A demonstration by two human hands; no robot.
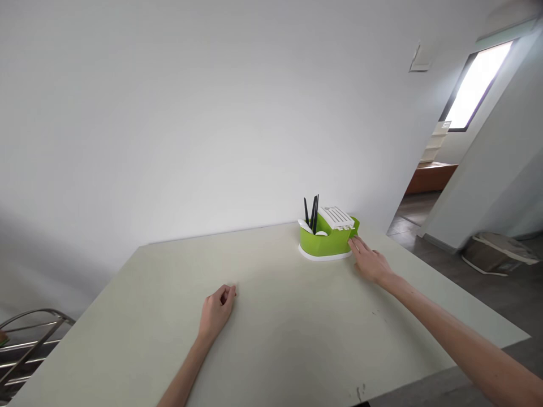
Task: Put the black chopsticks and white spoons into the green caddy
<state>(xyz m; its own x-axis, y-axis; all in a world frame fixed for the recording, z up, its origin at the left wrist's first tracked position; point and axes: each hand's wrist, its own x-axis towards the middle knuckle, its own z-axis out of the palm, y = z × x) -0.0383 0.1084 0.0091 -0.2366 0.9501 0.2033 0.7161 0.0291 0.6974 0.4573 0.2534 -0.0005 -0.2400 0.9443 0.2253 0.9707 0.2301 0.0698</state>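
Note:
A green cutlery holder point(324, 244) with a white base stands upright on the pale table point(271, 328), close to the wall. Black chopsticks point(314, 213) rise from its left part, beside a white spoon point(304, 227). A white slotted piece point(336, 217) covers the right part. My right hand point(370, 261) reaches to the holder's right end, fingers stretched out with their tips against its green side. Well to the left, my left hand point(218, 310) rests on the tabletop with curled fingers, and nothing shows in it.
A white wall point(212, 113) runs along the table's back edge. At the lower left is a metal rack point(36, 333). Beyond the table's right edge, a covered bin-like container point(498, 254) stands on the grey floor, with a bright window point(479, 85) farther back.

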